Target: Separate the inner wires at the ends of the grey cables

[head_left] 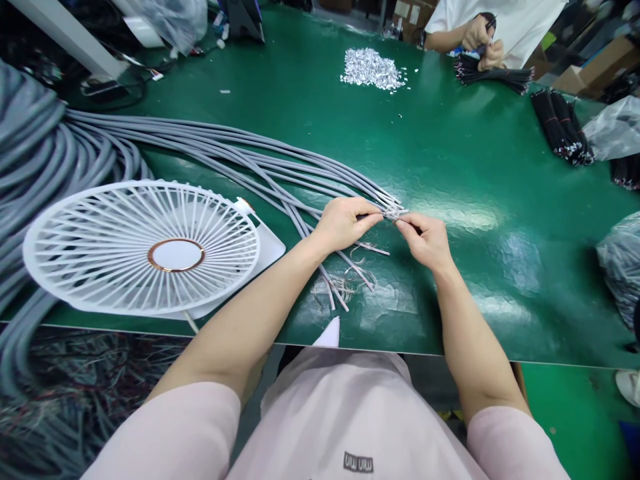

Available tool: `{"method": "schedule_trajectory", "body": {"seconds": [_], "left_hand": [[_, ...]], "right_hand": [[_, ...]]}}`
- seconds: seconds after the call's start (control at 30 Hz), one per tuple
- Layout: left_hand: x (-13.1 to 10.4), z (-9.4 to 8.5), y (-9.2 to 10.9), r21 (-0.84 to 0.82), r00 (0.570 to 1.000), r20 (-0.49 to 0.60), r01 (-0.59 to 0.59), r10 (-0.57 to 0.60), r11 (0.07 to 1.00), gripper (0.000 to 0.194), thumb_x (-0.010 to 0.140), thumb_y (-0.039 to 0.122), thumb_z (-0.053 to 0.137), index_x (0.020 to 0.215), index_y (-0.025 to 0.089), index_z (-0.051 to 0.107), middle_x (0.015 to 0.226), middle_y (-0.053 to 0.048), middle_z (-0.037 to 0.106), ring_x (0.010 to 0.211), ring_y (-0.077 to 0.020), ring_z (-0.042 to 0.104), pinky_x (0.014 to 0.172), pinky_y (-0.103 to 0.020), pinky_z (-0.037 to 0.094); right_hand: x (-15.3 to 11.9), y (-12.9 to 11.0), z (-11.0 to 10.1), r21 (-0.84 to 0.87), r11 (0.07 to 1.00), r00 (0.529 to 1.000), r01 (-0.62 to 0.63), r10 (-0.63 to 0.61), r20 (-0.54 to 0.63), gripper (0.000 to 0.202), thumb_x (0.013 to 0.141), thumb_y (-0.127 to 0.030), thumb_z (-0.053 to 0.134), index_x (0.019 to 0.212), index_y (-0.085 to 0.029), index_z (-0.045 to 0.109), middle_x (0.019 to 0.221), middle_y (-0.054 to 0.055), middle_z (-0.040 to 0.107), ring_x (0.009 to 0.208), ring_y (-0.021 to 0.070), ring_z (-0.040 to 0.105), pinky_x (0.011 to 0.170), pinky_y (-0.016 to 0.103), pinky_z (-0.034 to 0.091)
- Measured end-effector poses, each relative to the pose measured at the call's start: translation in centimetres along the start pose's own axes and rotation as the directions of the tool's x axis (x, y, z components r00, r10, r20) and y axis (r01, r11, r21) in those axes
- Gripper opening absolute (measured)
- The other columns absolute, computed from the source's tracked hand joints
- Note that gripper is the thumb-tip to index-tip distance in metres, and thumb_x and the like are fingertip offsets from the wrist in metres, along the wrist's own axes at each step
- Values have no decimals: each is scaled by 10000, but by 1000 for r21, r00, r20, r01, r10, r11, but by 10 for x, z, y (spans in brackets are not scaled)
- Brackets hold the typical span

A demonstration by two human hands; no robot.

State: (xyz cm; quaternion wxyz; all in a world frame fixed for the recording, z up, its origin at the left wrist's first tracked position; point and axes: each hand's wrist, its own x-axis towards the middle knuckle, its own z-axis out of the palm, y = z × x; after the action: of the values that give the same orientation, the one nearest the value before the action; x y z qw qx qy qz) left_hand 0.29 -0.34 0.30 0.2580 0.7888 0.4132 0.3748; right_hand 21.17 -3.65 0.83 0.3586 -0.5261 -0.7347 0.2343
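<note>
Long grey cables [240, 152] run from the left across the green table to the middle. My left hand [346, 223] pinches the end of one cable, thumb and forefinger pressed together. Close to its right, my right hand [425, 238] pinches the thin strands at that same end. White stripped ends [390, 198] of other cables lie just beyond my fingertips. Nearer to me, several cables with pinkish ends [341, 300] and loose frayed threads [345, 285] rest on the table.
A white fan [175, 255] stands at the left, beside a big coil of grey cable [35, 133]. Silvery scraps [373, 69] are heaped at the back. Across the table, a person's hands [483, 43] hold black wires [493, 75]. Wire bundles [561, 127] and plastic bags [620, 267] lie right.
</note>
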Motion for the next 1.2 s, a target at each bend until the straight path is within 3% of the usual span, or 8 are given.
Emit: {"method": "schedule_trajectory", "body": {"seconds": [0.27,0.4,0.6,0.73,1.0,1.2], "left_hand": [[2,-6,2,-103,999,37,36,-32,994,237,879,303,604,940,193,804,910,-49,790,828,-173,704,696,-259,470],[4,-7,1,-95,997,51,66,-62,993,241,870,304,600,915,179,801,901,-50,791,821,-178,702,684,-258,465],[5,-6,1,-65,994,51,99,-96,993,272,881,340,578,879,171,791,890,-49,787,823,-183,698,716,-267,482],[6,-5,1,-81,989,45,142,-139,987,272,881,350,572,888,185,788,908,-36,790,856,-187,706,757,-271,499],[6,-2,4,-67,987,-26,160,-162,985,269,889,365,585,870,191,789,915,-44,791,869,-199,707,768,-288,505],[4,-1,5,-43,990,-29,138,-139,990,260,899,349,584,867,189,786,911,-47,790,859,-189,705,737,-277,491]], "right_hand": [[5,-5,10,157,986,997,-53,62,-50,207,855,-307,585,741,-175,696,583,-20,549,540,110,450,560,266,343],[4,-8,12,129,992,999,-7,12,-38,251,871,-306,574,674,-176,661,563,-20,503,550,108,421,564,266,332],[4,-12,11,131,991,997,-12,21,-70,204,855,-291,586,738,-178,710,602,-10,588,557,117,477,573,269,357],[1,-16,5,83,996,1000,18,-16,-25,222,875,-295,572,773,-173,727,643,-1,629,579,118,504,585,266,367],[3,1,-19,-27,995,995,-93,94,33,215,846,-303,594,713,-166,695,556,-22,551,523,105,434,545,266,317],[3,-2,-14,53,994,995,-100,100,14,216,828,-312,598,707,-163,697,542,-25,542,510,100,434,528,262,312]]}}
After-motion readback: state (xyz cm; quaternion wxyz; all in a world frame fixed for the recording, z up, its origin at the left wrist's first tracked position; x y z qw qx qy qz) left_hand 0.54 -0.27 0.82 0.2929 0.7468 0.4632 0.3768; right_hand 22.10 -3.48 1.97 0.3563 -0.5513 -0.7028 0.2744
